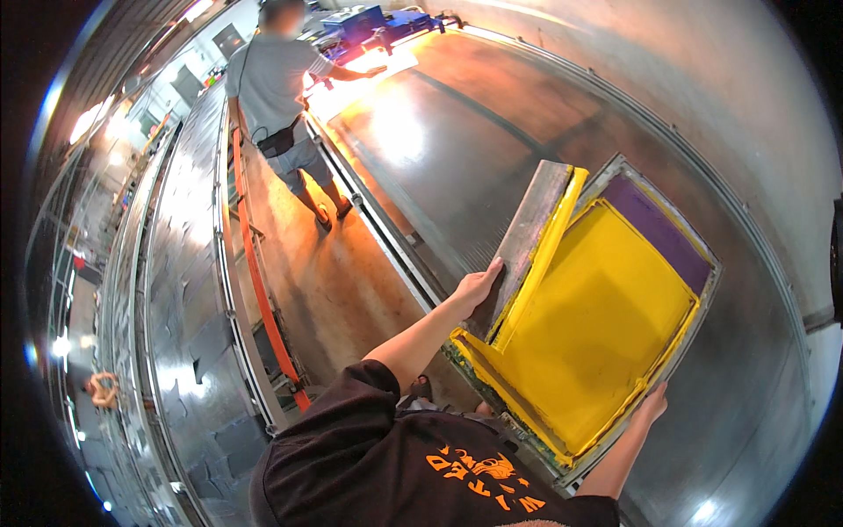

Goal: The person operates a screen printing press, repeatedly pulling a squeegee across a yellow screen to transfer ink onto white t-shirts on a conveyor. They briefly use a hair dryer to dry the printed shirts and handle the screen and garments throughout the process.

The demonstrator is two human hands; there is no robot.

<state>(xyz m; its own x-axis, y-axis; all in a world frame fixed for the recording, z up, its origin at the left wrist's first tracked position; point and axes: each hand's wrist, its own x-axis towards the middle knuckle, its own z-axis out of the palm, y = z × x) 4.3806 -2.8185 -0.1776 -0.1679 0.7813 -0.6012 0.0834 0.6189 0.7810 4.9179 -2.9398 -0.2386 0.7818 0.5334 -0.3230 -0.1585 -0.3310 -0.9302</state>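
My left hand (477,285) grips a long squeegee (537,227), a grey bar with a yellow, ink-coated blade, held at a slant over the left part of a screen-printing frame. The screen (597,316) is spread with thick yellow ink and has a purple band (659,228) at its far end; ink is heaped along its near left edge. At the screen's near right side, my right hand (652,406) is closed on the metal frame. The frame is over the long printing table (746,378); whether it rests on it I cannot tell.
A co-worker (268,97) stands ahead on the left, reaching toward a blue machine (347,26) with a glowing area. An orange rail (255,272) runs along the aisle (325,290). Another long table (184,307) is at left, with a second person (103,391) beyond. A wall (755,132) bounds the right.
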